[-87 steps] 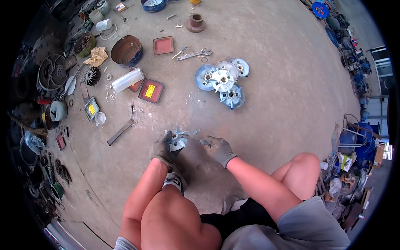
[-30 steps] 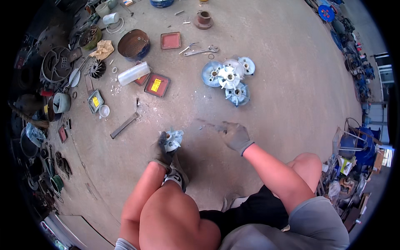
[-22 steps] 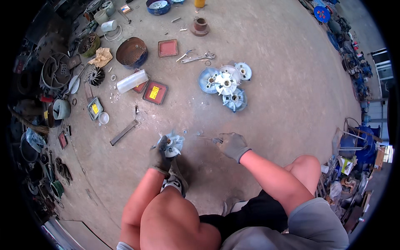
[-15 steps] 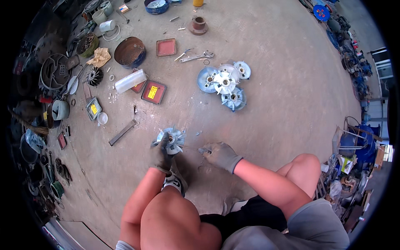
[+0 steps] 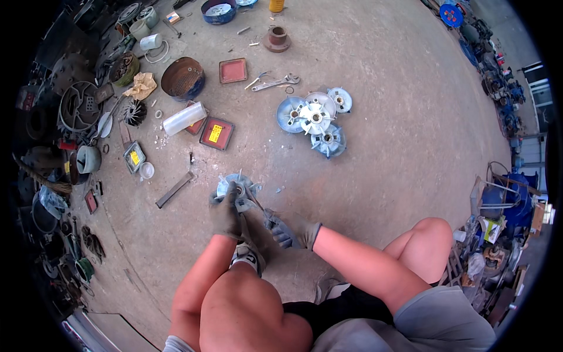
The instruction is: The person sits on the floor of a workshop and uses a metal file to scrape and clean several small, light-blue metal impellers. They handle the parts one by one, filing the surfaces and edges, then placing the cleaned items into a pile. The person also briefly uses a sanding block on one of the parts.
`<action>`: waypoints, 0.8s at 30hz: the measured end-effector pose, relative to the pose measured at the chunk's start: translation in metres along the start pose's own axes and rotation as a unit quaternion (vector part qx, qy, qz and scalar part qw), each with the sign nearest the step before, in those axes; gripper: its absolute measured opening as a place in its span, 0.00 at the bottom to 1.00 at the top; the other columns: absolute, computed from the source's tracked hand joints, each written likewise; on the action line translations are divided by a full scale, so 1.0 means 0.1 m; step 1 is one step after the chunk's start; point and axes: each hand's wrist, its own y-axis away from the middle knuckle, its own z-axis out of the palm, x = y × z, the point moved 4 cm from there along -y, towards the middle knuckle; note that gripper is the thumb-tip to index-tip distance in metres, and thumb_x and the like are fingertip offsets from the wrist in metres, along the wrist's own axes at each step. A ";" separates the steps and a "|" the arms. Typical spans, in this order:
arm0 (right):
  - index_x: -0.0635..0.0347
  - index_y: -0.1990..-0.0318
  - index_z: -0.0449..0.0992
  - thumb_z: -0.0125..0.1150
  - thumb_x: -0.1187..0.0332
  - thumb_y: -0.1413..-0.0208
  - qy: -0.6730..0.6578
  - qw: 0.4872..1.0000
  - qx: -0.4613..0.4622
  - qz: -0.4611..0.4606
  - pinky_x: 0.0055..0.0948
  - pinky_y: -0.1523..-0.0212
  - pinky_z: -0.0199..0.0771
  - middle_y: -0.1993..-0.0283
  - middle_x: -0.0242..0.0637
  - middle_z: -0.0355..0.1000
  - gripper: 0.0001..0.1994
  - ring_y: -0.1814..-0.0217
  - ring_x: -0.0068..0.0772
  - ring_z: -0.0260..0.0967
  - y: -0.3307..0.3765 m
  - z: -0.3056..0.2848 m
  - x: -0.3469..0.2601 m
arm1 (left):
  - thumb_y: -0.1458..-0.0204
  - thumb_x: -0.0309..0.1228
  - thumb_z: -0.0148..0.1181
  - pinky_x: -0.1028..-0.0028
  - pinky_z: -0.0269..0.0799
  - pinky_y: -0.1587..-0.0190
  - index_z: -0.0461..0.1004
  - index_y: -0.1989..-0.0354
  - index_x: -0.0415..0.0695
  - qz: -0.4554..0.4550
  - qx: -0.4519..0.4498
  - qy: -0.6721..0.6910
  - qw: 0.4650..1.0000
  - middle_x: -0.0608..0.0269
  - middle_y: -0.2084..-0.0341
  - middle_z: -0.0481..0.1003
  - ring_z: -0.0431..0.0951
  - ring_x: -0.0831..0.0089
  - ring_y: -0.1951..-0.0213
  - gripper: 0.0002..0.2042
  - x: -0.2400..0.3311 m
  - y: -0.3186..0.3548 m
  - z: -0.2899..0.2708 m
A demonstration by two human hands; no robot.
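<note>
My gloved left hand (image 5: 225,218) is closed round the near left side of a pale blue finned fan wheel (image 5: 240,178), which it holds tilted just above the floor. In my gloved right hand (image 5: 294,231) is a slim dark tool (image 5: 255,202), too small to name its kind. Its tip reaches up and left to the near right side of the wheel; whether it touches a fin I cannot tell. Beyond, to the right, several similar blue and white fan wheels (image 5: 316,117) lie piled together.
A flat metal bar (image 5: 175,190) lies left of my left hand. Farther off are red square covers (image 5: 216,134), a white plastic roll (image 5: 185,119), a rusty round pan (image 5: 183,78) and an adjustable wrench (image 5: 275,83). Piled parts line both sides.
My right hand has moved left and turned, bringing the slim tool up to the fan wheel. The wheel has tipped in my left hand.
</note>
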 end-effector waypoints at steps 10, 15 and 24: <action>0.54 0.51 0.83 0.59 0.55 0.33 0.537 0.715 0.284 -0.345 0.51 0.50 0.81 0.56 0.49 0.84 0.15 0.52 0.55 0.82 0.56 -0.44 -0.50 | 0.32 0.36 0.64 0.61 0.84 0.51 0.80 0.47 0.40 -0.044 -0.023 0.048 0.998 0.57 0.54 0.83 0.86 0.62 0.55 0.13 0.10 0.05 -0.04; 0.55 0.50 0.83 0.61 0.56 0.35 0.555 0.718 0.304 -0.290 0.50 0.49 0.82 0.55 0.50 0.83 0.16 0.52 0.55 0.83 0.48 -0.28 -0.55 | 0.32 0.36 0.63 0.63 0.84 0.53 0.80 0.47 0.39 -0.099 -0.043 0.063 0.992 0.58 0.55 0.83 0.86 0.63 0.55 0.14 0.16 0.17 0.17; 0.53 0.45 0.84 0.58 0.53 0.34 0.578 0.714 0.286 -0.272 0.54 0.49 0.82 0.58 0.49 0.84 0.19 0.54 0.58 0.83 0.31 -0.30 -0.39 | 0.32 0.35 0.64 0.64 0.84 0.54 0.80 0.46 0.37 -0.055 -0.029 0.084 0.995 0.57 0.55 0.83 0.86 0.63 0.56 0.14 0.00 -0.01 -0.01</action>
